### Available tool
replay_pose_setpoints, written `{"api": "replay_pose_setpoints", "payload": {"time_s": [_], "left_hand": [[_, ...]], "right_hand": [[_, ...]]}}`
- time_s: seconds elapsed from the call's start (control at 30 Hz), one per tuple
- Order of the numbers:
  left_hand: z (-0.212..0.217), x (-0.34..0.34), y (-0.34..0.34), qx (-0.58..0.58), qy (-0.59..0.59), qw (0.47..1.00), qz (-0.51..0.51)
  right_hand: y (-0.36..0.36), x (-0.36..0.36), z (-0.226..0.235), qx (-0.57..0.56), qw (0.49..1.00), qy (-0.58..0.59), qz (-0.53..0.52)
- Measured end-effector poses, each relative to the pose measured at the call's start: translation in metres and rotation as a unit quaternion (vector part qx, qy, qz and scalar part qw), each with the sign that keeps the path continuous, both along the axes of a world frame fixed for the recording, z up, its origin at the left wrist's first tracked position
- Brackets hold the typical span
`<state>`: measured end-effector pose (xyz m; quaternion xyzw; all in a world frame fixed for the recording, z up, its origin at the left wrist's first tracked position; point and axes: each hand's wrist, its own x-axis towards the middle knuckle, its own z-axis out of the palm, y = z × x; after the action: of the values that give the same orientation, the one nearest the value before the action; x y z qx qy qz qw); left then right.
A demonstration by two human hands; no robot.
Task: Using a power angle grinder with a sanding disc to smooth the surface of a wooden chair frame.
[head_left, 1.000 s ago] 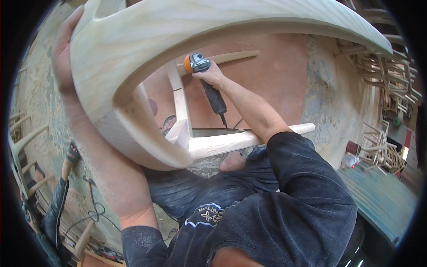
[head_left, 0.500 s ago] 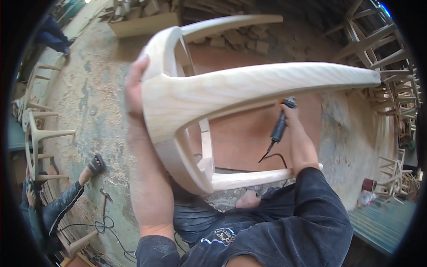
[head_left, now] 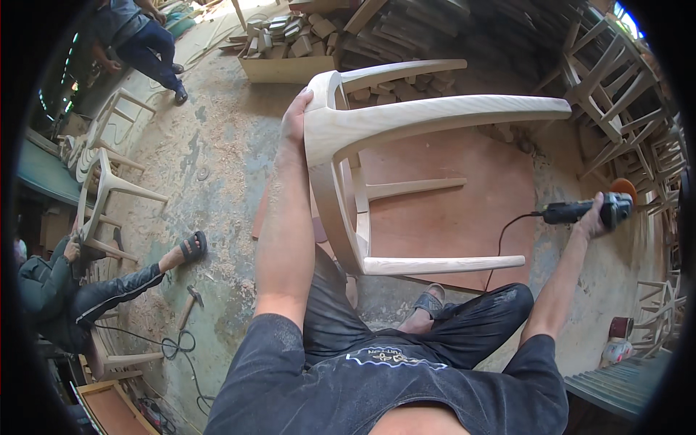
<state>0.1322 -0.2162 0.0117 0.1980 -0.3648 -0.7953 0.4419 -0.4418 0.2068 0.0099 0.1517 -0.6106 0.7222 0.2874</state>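
Note:
In front of me a pale wooden chair frame (head_left: 435,110) lies on its side, its legs pointing right. My left hand (head_left: 295,121) is closed round its far left corner. Out to the right, my right hand (head_left: 593,219) grips a black angle grinder (head_left: 564,212) with an orange disc (head_left: 624,190) on its head. The grinder is held away from the frame, and its cord hangs down toward my lap. Under the frame lies a flat reddish-brown board (head_left: 500,210).
At left a seated person (head_left: 51,290) handles another chair frame (head_left: 109,181); a hammer (head_left: 190,308) lies nearby. Another person (head_left: 145,51) stands far left. Wood offcuts (head_left: 297,43) pile up behind, and stacked chair frames (head_left: 616,80) crowd the right side.
The chair frame has moved away from me and lower, with my left hand still on it. My right hand has swung the grinder out from beneath the frame to the right.

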Motion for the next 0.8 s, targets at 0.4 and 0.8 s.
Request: {"api": "replay_pose_setpoints", "payload": {"time_s": [0.4, 0.8], "left_hand": [[0.009, -0.007, -0.006, -0.02, 0.015, 0.993, -0.112], [0.074, -0.003, 0.075, -0.606, -0.542, 0.55, 0.192]], "right_hand": [[0.091, 0.125, 0.004, 0.103, 0.991, 0.023, -0.082], [0.082, 0.134, -0.008, 0.059, 0.996, -0.046, -0.049]]}}
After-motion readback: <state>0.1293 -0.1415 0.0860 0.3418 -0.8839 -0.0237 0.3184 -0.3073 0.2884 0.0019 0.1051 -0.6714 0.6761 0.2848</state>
